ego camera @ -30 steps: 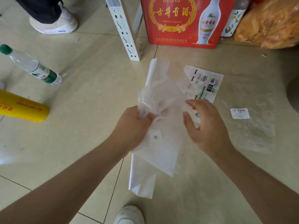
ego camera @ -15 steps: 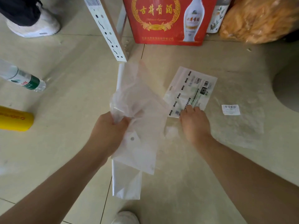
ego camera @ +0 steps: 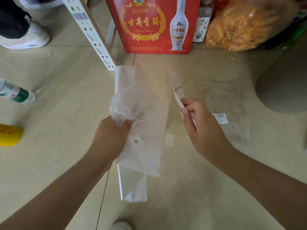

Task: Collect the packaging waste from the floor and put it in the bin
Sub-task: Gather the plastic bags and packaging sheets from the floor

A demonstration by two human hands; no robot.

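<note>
We see our left hand (ego camera: 111, 135) closed in a fist around a bunch of clear plastic bags (ego camera: 137, 123); the crumpled tops rise above the fingers and the flat sheets hang below the fist, one with a small round hole in it. The fingers curl fully around the film, with no gap between them.

Our right hand (ego camera: 197, 123) pinches a printed plastic wrapper (ego camera: 177, 90) between thumb and forefinger. The wrapper stands up from the fingertips, edge-on to the camera, so we cannot read its print. The other fingers are folded in loosely behind the pinch.

Just beyond the right knuckles, on the outer side, a clear bag with a barcode label (ego camera: 220, 117) lies flat on the tiled floor (ego camera: 66, 97), apart from the hand. Between the two hands a small translucent scrap (ego camera: 169, 140) rests on the floor.

Further ahead of both sets of fingers stands a red liquor box (ego camera: 154, 27), with a white perforated post (ego camera: 93, 34) leaning to its left and an orange plastic sack (ego camera: 240, 25) to its right. Well out beyond the left fist lie a water bottle (ego camera: 15, 94) and a yellow roll (ego camera: 10, 136).
</note>
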